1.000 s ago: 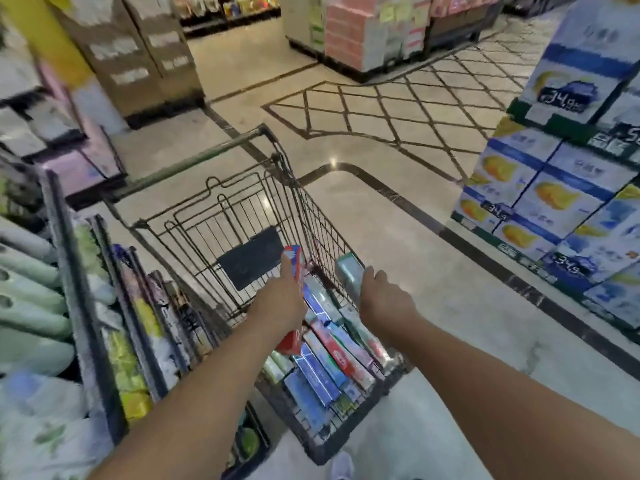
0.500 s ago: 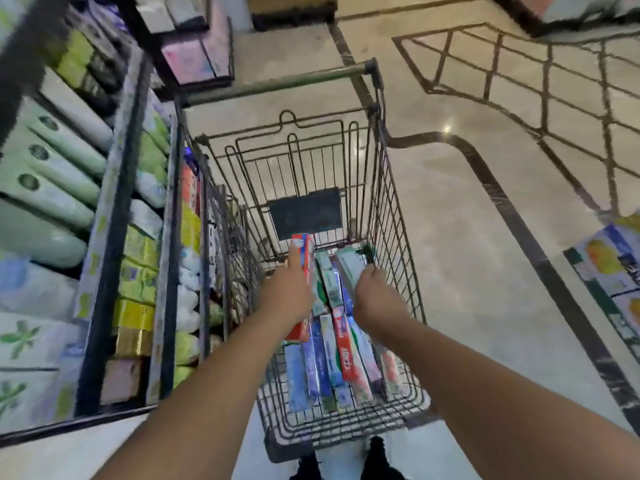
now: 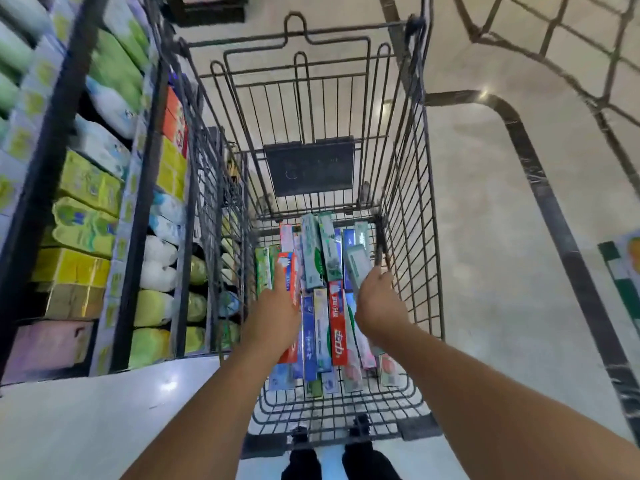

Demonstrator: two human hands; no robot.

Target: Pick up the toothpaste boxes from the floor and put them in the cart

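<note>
a: where are the two hands?

b: both are out over the wire shopping cart (image 3: 420,188). the left hand (image 3: 273,315) grips a red toothpaste box (image 3: 287,271), fingers wrapped round it, held lengthwise above the left part of the basket. the right hand (image 3: 379,301) is clamped on a pale green toothpaste box (image 3: 358,266), near the cart's right wall.

a: are those two down yet?

b: no, i'd judge both are held above the pile, not lying on it. they sit higher than the boxes underneath and the fingers are closed round them.

a: and what's already in?

b: a good layer of toothpaste boxes (image 3: 327,323) lies along the basket floor, mostly lengthwise, running from near to far: red, blue, green and white ones, side by side and partly overlapping. two pale green ones lie on top towards the far end.

a: so how far along is it?

b: well on, by my reading. many are loaded and two more are about to go in. what's left here is lowering and letting go of this pair.

a: any more on the floor?

b: the tiled floor (image 3: 485,202) to the right shows none, but only part of it is visible, so i can't say. the shelf (image 3: 86,188) on the left holds other packaged goods, blurred.
</note>
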